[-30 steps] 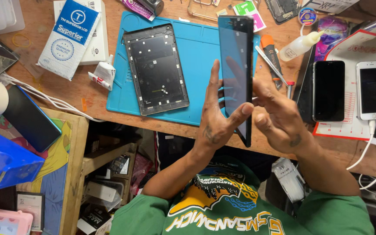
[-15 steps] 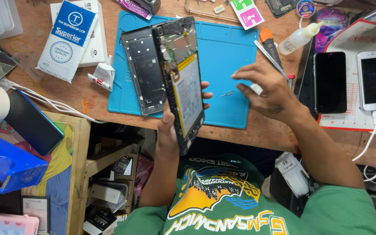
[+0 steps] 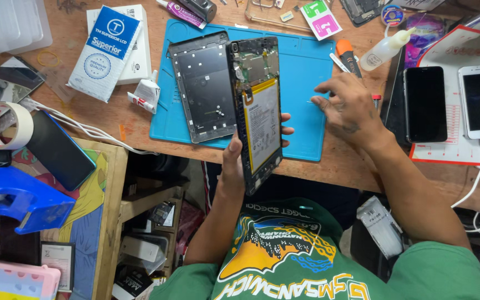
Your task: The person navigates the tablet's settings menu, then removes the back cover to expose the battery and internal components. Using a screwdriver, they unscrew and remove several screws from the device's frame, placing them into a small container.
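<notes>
My left hand (image 3: 240,158) grips an opened tablet (image 3: 256,111) from below and holds it upright over the desk edge, its insides facing me: a white battery and a green circuit board at the top. The tablet's grey back cover (image 3: 204,86) lies flat on the blue work mat (image 3: 306,72), just left of the held tablet. My right hand (image 3: 348,105) hovers over the mat's right edge with fingers spread and nothing in it. An orange-handled tool (image 3: 346,54) lies just beyond its fingertips.
Two phones (image 3: 424,104) (image 3: 479,100) lie on a red-and-white mat at the right. A squeeze bottle (image 3: 387,49) stands at the back right. White boxes (image 3: 109,50), a small tube (image 3: 145,94), a tape roll (image 3: 3,125), a dark phone (image 3: 59,150) and a blue tape dispenser (image 3: 12,197) crowd the left.
The tablet was turned from screen side to open inner side facing me and shifted left. My right hand let go of it and moved right onto the mat.
</notes>
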